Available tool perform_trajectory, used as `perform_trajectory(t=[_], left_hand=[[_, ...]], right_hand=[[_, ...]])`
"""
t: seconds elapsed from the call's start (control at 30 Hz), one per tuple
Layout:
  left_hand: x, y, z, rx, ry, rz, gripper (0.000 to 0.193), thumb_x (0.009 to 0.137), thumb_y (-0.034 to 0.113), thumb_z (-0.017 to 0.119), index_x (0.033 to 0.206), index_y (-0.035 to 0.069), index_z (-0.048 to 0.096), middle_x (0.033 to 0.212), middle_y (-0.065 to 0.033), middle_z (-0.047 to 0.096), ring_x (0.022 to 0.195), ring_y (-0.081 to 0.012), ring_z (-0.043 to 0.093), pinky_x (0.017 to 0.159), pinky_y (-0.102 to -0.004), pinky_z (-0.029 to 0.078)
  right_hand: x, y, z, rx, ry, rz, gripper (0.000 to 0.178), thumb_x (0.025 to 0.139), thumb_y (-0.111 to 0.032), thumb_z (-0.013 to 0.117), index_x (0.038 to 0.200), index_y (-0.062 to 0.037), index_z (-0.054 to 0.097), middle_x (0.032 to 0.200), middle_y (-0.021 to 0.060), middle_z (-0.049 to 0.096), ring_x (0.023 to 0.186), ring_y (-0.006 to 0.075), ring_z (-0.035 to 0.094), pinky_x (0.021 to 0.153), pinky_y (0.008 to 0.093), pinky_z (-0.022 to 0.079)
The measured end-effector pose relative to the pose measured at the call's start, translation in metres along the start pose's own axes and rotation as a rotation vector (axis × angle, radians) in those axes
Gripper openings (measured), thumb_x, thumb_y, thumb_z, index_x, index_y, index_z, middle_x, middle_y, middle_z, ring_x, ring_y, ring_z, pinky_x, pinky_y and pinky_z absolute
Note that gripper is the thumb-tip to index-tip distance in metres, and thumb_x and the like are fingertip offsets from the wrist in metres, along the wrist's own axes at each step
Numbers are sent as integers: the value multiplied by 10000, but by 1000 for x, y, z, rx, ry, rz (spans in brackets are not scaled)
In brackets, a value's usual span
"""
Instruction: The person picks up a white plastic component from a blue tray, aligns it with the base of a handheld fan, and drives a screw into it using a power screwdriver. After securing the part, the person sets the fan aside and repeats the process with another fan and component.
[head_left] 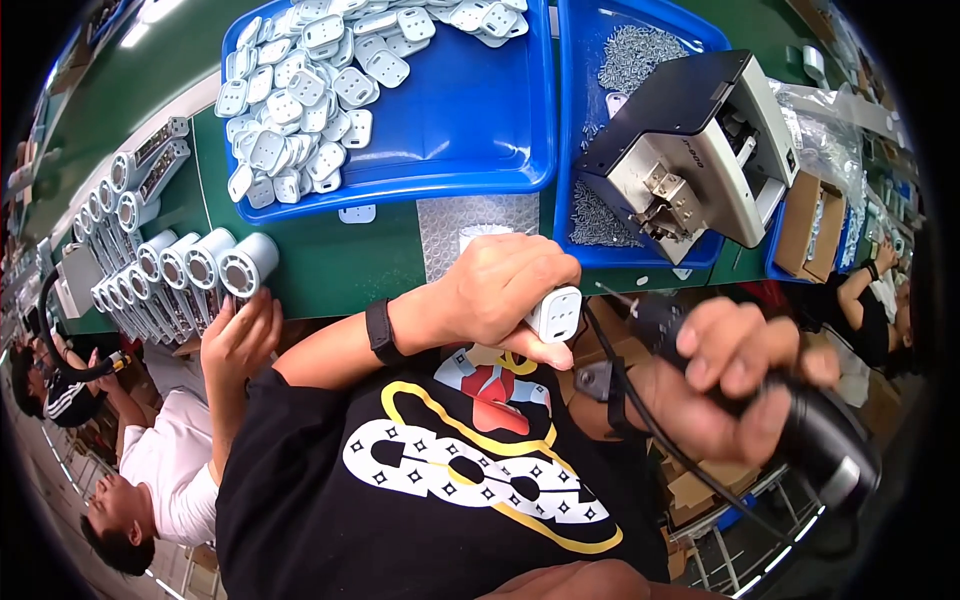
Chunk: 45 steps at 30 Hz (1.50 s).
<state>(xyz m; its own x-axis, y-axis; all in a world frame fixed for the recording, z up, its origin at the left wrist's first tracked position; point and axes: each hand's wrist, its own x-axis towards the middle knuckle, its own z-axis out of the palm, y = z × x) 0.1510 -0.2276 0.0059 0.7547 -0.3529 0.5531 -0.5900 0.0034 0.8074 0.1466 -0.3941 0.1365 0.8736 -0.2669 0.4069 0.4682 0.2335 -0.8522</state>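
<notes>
My left hand (490, 290) is closed round a white handle-shaped housing, whose small end plate (557, 312) with holes faces me. The housing's wider end (484, 233) shows beyond my knuckles over bubble wrap (437, 235). To the right, my right hand (725, 365), smeared by motion, grips a black electric screwdriver (828, 430). Its thin bit (612, 293) points left toward the housing, apart from it. A black cable (640, 405) hangs from the near side of the bit end and crosses in front of my right wrist.
A blue tray (480, 185) holds many white end plates (300, 85). Another blue tray (575, 100) holds screws (635, 55) and a screw feeder (650, 120). Finished-looking housings (210, 260) stand in rows at left, where a co-worker's hand (240, 335) touches one. A cardboard box (810, 225) is at right.
</notes>
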Motion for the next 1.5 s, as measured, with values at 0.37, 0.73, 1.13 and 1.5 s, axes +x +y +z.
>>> perform_trajectory(t=[0.37, 0.73, 1.13, 1.5], left_hand=[[3, 5, -2, 8, 0, 17, 660, 780, 603, 760, 966, -4, 578, 774, -93, 595, 602, -276, 612, 528, -369, 494], [3, 12, -2, 30, -4, 30, 645, 805, 566, 754, 1024, -13, 572, 802, -109, 594, 664, -303, 624, 585, -387, 527], [115, -35, -270, 1101, -177, -223, 495, 830, 476, 728, 1095, 66, 645, 1017, -123, 697, 949, -298, 685, 790, -383, 536], [73, -57, -366, 1170, 98, -114, 397, 878, 435, 732, 1060, 91, 656, 1039, -86, 681, 1071, -250, 643, 939, -402, 467]], right_hand=[[2, -10, 41, 86, -152, -33, 326, 939, -240, 631, 1183, -97, 468, 755, 7, 502, 554, 109, 502, 580, 297, 455], [3, -10, 39, 72, -152, 7, 396, 947, -237, 659, 1226, -116, 404, 763, 34, 511, 556, 150, 510, 547, 308, 492], [24, 73, 110, -634, -300, 259, 414, 842, -47, 748, 1193, -63, 527, 778, 92, 667, 600, 264, 647, 598, 386, 547], [37, 188, 134, -1332, -790, -13, 529, 776, -105, 801, 1228, -90, 526, 913, 199, 719, 855, 413, 702, 718, 481, 567]])
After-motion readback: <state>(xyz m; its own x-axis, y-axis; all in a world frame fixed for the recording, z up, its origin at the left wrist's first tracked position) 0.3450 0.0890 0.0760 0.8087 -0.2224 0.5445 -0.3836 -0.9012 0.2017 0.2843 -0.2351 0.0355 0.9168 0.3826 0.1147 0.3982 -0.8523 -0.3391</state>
